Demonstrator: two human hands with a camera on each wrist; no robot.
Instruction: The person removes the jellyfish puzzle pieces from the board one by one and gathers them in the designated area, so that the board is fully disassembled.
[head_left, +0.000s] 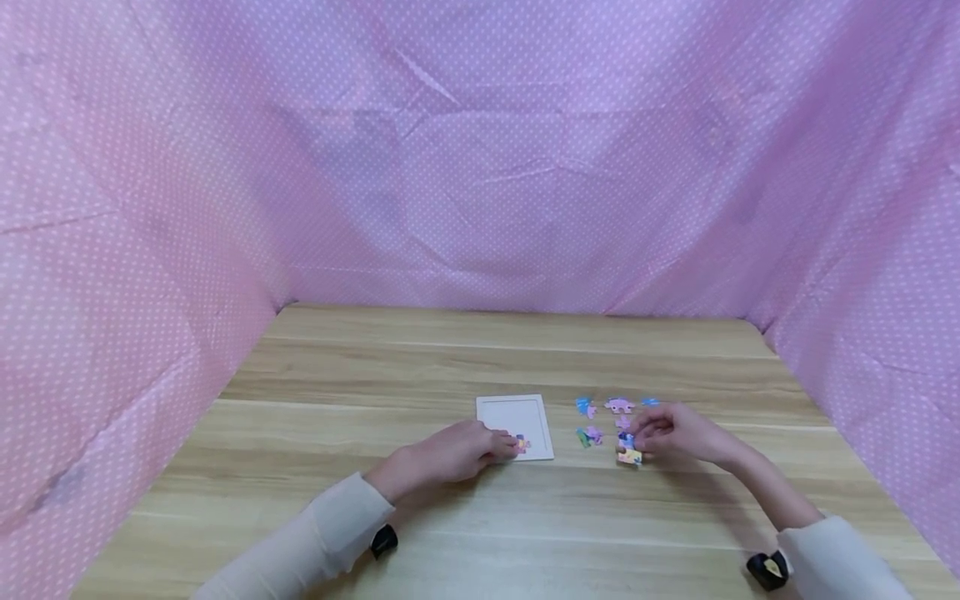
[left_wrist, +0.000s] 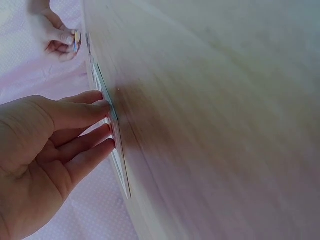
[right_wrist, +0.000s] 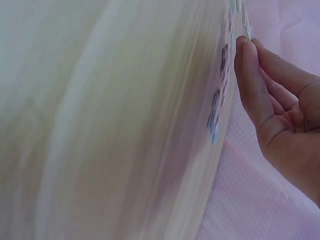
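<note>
A white puzzle tray (head_left: 517, 410) lies on the table, with a small colourful puzzle piece (head_left: 523, 444) near its front edge. My left hand (head_left: 467, 450) reaches over the tray's front left side. In the left wrist view, its fairly straight fingertips (left_wrist: 111, 144) touch down inside the tray; what lies under them is mostly hidden. Right of the tray, my right hand (head_left: 678, 433) pinches a yellow and blue puzzle piece (head_left: 630, 455) between thumb and fingers. That piece is held tilted, and in the right wrist view it shows only thinly beyond the fingertips.
Several loose puzzle pieces lie right of the tray: a blue and pink one (head_left: 585, 406), a pink one (head_left: 619, 406), a blue one (head_left: 650, 402) and a green and purple one (head_left: 588, 437). A pink dotted curtain (head_left: 480, 192) surrounds the wooden table (head_left: 360, 358).
</note>
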